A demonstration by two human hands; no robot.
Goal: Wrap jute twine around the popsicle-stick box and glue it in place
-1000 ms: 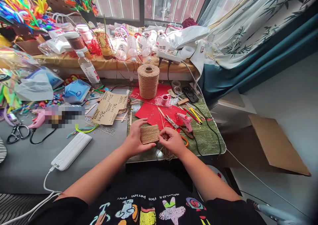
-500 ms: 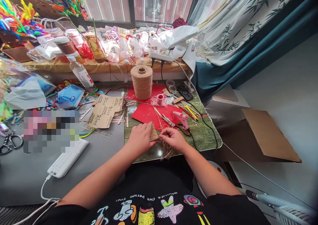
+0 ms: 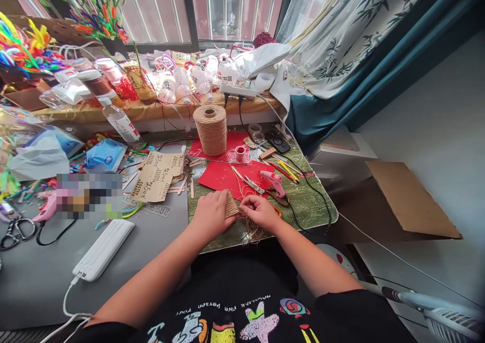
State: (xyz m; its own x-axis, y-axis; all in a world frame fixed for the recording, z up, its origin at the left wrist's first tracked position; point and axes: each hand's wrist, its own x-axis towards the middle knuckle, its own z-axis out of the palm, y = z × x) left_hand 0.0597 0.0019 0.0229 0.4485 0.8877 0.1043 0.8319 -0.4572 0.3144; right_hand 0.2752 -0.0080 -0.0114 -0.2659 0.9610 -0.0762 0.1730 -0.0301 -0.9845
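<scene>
Twine-wrapped panel [image 3: 231, 205], over near edge of green table [image 3: 314, 201]; visible face covered. Left hand [image 3: 210, 214] curled round it, gripping. Right hand [image 3: 259, 212] pinched at panel's edge; strand between fingertips: cannot tell. Loose twine [image 3: 253, 233] beneath, unwound.

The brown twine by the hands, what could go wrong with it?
The loose twine bunched under the right hand might tangle or snag. If the left hand loosened its grip, the twine-wrapped piece could slip. The scissors and pink glue gun lie just beyond the right hand, so it might bump them.
</scene>
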